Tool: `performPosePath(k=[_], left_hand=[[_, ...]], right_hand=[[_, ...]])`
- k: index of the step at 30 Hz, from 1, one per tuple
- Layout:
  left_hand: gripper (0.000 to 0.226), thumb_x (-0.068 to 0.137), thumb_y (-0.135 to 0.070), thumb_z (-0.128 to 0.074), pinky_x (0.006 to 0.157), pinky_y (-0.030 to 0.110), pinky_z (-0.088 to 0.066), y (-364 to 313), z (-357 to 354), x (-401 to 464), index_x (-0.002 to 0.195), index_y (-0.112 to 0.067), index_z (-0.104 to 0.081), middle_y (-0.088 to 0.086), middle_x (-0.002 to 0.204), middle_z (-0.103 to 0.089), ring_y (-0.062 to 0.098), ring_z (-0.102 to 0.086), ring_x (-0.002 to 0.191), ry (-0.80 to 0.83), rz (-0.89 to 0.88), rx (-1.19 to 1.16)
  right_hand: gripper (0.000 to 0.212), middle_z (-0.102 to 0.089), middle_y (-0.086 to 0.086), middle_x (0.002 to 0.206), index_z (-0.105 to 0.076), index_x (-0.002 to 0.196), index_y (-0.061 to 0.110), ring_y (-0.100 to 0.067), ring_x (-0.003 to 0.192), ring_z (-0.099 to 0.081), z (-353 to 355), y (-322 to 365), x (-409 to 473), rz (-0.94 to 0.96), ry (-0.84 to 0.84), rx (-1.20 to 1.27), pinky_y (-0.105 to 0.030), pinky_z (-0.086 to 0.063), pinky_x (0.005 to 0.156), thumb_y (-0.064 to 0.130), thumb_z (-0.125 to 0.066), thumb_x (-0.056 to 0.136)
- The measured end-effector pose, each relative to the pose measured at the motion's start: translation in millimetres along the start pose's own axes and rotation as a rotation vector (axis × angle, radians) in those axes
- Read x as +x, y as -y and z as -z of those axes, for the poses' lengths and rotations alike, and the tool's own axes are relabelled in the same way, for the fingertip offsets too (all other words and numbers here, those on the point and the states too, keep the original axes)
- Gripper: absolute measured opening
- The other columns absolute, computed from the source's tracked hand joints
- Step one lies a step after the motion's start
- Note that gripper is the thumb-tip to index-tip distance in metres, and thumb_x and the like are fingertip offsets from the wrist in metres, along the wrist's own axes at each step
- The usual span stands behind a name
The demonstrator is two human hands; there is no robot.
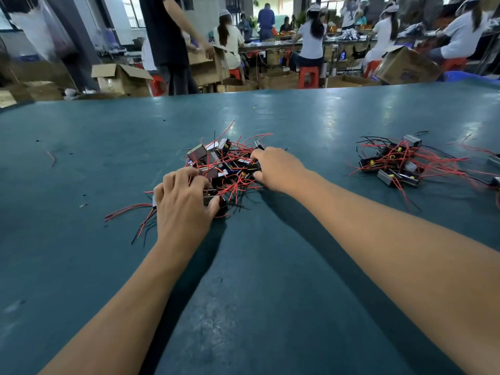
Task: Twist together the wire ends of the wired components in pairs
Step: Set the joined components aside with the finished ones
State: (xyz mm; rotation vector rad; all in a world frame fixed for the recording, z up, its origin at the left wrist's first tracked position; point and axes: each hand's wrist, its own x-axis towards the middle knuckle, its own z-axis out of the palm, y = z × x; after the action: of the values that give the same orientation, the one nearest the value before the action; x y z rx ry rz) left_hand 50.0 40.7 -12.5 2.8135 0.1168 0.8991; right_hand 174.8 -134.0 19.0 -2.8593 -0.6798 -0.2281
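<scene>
Two bare forearms are seen reaching over a teal worktable from the head view. At the near-left edge of a tangled pile of wired components, the left hand is curled over a small black component. At the pile's right edge, the right hand is curled into the red and black wires; what it grips cannot be told. Well to the right of that pile, a second heap is spread. Neighbouring leads could be snagged and dragged, since the wires are interlaced.

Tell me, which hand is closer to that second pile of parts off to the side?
Right. The right hand is on the middle pile's near side to the second pile; the left hand is further away.
</scene>
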Motion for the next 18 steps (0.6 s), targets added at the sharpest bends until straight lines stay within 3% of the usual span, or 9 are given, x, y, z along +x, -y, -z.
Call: performPosePath(k=[2,7,12,15,18], left_hand=[[0.029,0.087,-0.039,-0.072,0.100,0.040,-0.026,6,-3,2,0.109,-0.020,-0.071,0.000,0.126,-0.058,0.028,-0.044,0.123,0.063,0.027,0.036],[0.024,0.089,-0.044,-0.070,0.091,0.037,-0.025,7,-4,4,0.102,-0.023,-0.072,-0.003,0.118,-0.066,0.027,-0.050,0.116,0.042,-0.023,0.040],[0.026,0.091,-0.041,-0.068,0.095,0.038,-0.027,10,-2,3,0.113,-0.027,-0.072,-0.005,0.128,-0.062,0.025,-0.047,0.122,0.092,-0.008,0.062],[0.020,0.093,-0.038,-0.066,0.095,0.039,-0.028,9,1,4,0.103,-0.022,-0.074,-0.003,0.125,-0.062,0.026,-0.048,0.120,0.044,-0.018,0.017],[0.019,0.094,-0.032,-0.067,0.094,0.038,-0.027,9,4,5,0.089,-0.016,-0.075,0.001,0.124,-0.062,0.029,-0.050,0.117,-0.032,-0.033,-0.059]], right_hand=[[0.042,-0.055,-0.012,0.121,-0.052,0.131,0.017,-0.033,0.112,-0.055,-8,-2,4,0.018,-0.018,-0.026,-0.043,-0.048,0.084,0.029,-0.063,0.092],[0.038,-0.056,-0.011,0.118,-0.053,0.123,0.013,-0.032,0.108,-0.055,-15,-10,5,0.020,-0.104,0.034,-0.040,-0.048,0.083,0.027,-0.065,0.090],[0.030,-0.058,-0.009,0.116,-0.054,0.120,0.012,-0.029,0.105,-0.055,-13,-20,-3,-0.008,-0.160,0.147,-0.035,-0.044,0.079,0.022,-0.058,0.091],[0.031,-0.057,-0.009,0.116,-0.055,0.121,0.011,-0.029,0.106,-0.055,-11,-21,-7,-0.030,-0.141,0.153,-0.037,-0.045,0.083,0.021,-0.056,0.092],[0.030,-0.060,-0.009,0.116,-0.056,0.121,0.009,-0.029,0.107,-0.055,-4,-17,-15,-0.035,-0.236,0.202,-0.038,-0.044,0.089,0.019,-0.055,0.092]])
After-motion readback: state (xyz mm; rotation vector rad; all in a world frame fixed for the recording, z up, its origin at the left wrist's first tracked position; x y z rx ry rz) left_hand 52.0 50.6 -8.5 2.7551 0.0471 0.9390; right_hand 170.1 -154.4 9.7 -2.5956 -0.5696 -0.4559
